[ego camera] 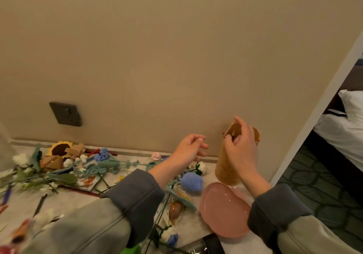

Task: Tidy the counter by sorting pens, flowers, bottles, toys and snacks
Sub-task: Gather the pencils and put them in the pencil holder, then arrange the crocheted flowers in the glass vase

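R hand [241, 147] is working at the mouth of the tall amber holder [225, 169], which is standing upright vs. the wall. Its fingers [240, 125] are curling down over the rim and pinching the pens [233, 134], whose red ends are poking out just under the fingertips and to either side. Judgement: pens are being fed into the holder, with the grip high on the shafts so they drop in upright; the wall behind is bracing the holder. L hand [191, 148] is hovering just left of the R fingers, apart from the holder, fingers relaxed and loosely bent, grasping nothing, prob. standing by to steady it. Below the R wrist a pink plate [224, 212] is lying near the holder base; contact cannot be told. Under and beyond the L fingers, unsorted items are crowding the counter [78, 200]: blue crochet tulip [191, 183], sunflower [60, 148], small pink toy [156, 156], wrapped snack [174, 210]. Status: pens step in hand; flowers, toys, snacks not yet sorted. Risk: the holder is tall and narrow, so a sideways push from the fingers could topple it.
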A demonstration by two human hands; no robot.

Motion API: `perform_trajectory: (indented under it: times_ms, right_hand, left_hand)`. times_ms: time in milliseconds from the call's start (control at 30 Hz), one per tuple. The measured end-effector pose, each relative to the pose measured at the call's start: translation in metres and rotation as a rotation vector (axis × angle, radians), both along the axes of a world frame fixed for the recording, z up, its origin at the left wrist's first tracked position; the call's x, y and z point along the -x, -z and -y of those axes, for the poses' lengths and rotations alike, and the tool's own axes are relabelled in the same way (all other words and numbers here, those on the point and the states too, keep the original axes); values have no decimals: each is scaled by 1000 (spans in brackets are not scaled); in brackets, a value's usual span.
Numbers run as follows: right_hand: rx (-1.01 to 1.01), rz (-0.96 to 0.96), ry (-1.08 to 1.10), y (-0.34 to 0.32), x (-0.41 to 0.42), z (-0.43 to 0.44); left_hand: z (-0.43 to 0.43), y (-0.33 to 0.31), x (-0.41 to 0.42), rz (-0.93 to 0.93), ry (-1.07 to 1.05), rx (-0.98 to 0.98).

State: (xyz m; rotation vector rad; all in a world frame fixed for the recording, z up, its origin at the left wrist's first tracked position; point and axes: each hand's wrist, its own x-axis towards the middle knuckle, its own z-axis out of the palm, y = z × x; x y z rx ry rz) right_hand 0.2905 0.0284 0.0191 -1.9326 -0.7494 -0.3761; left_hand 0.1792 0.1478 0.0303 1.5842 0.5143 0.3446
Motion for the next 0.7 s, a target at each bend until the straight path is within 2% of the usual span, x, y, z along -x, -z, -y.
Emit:
perform_trajectory:
  times_ms: [100,300,500,700]
  right_hand:
    - [106,6,-197,0,16,-9]
    - [495,-227,-421,35,54,-33]
    - [774,-323,-368,71,76,-59]
    - [896,-423,-341,99,78,-70]
  left_hand:
    - [-18,6,19,-53,-30,-20]
    - [-51,39,62,-246,-127,-96]
    - [-68,82,95,-423,7,-315]
    - [-67,108,93,-501,53,-424]
